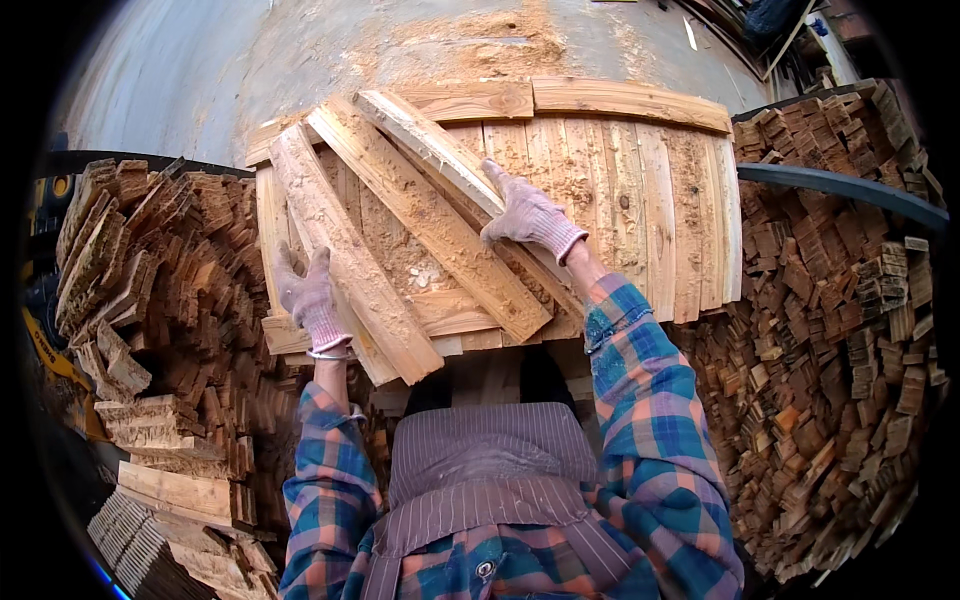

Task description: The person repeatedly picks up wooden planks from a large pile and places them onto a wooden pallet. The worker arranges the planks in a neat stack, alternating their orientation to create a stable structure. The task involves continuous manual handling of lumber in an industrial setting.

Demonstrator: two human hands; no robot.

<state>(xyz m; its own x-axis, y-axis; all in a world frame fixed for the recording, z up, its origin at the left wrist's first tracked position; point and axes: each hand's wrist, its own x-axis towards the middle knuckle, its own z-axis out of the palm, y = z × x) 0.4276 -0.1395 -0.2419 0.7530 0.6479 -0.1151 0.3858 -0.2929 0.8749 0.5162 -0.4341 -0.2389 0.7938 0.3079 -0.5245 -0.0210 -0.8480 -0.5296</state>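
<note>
Both my hands wear pale, dusty knit gloves. My left hand (308,300) is at the outer edge of the left rough plank (350,250), its thumb and fingers apart. My right hand (537,215) reaches over the right plank (425,142), fingers stretched and thumb spread, touching its edge. Between them a middle plank (425,220) lies slanted, its near end toward me. All three planks rest at an angle on a bench top of side-by-side boards (625,200). Parts of lower pieces under the left plank are hidden.
Wood strips (630,104) edge the far side of the boards. A grey, sawdust-strewn surface (330,50) lies beyond. Stacked wood pieces rise at left (190,270) and right (800,380). A dark curved bar (845,187) extends from the right edge. Yellow-and-black tools (52,345) sit far left.
</note>
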